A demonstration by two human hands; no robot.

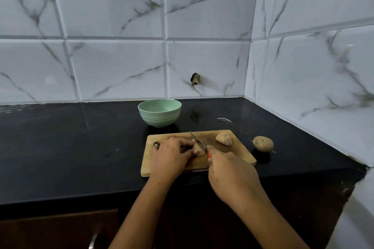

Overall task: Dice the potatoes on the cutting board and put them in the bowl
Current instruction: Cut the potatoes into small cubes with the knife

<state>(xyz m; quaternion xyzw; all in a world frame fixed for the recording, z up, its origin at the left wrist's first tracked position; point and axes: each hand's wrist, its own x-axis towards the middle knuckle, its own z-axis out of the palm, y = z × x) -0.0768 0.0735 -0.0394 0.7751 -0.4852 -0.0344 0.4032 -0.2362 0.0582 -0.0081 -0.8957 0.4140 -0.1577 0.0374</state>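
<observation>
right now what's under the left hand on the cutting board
A potato piece, held by the left hand beside the knife blade. The hand covers most of it.

Counter (70,147) left of board (237,147) open (bowl (159,120) behind).

A home kitchen corner. White marble-look wall tiles (113,26) fill the upper frame and wrap round the right side, above a glossy black stone worktop (60,147). At centre sit a wooden cutting board (238,151), a green bowl (159,115) and potatoes (263,143); dark cabinet fronts (50,232) show below.
</observation>
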